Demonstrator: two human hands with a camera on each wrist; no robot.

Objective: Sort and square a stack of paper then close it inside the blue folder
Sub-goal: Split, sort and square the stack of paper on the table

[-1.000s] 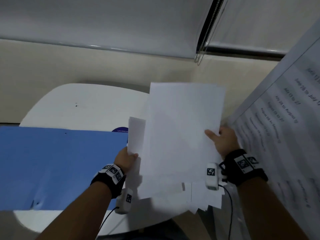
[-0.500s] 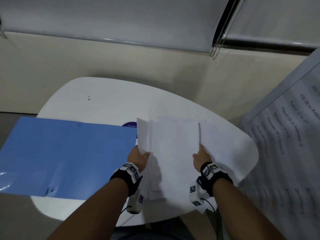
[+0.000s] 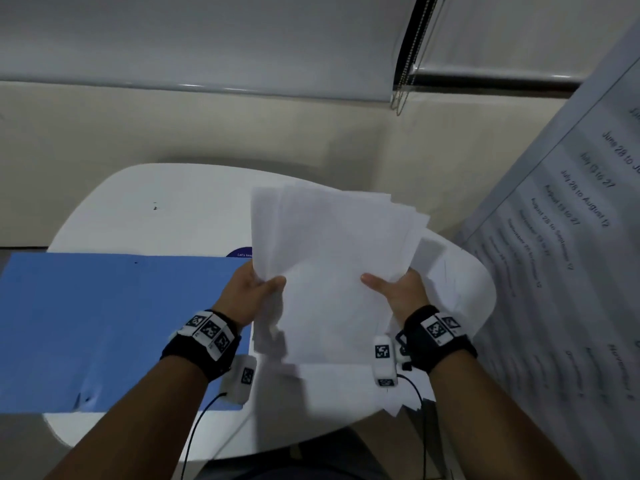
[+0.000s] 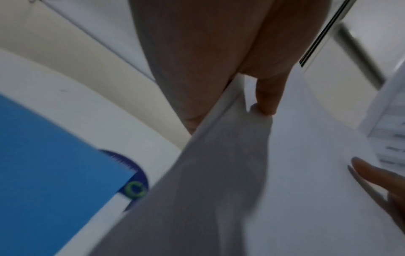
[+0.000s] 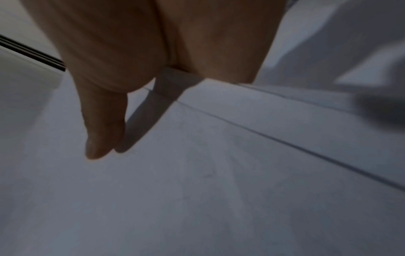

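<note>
A loose stack of white paper (image 3: 329, 258) is held up off the white table (image 3: 166, 209), its sheets fanned and uneven at the top right. My left hand (image 3: 254, 289) pinches the stack's left edge, thumb on the front. My right hand (image 3: 398, 292) grips the right edge, thumb lying across the front sheet. The left wrist view shows the paper (image 4: 285, 173) edge-on under the thumb (image 4: 266, 102). The right wrist view shows a thumb (image 5: 98, 138) pressed on the paper (image 5: 219, 173). The blue folder (image 3: 114, 327) lies open flat at the left.
More loose white sheets (image 3: 408, 400) lie on the table under my right wrist, overhanging its near edge. A large printed schedule sheet (image 3: 568, 271) leans at the right. A beige wall (image 3: 207, 129) and window blind (image 3: 207, 43) stand behind the table.
The stack went down toward the table half a second ago and is now raised again, tilted up. Both hands kept hold of its side edges throughout.
</note>
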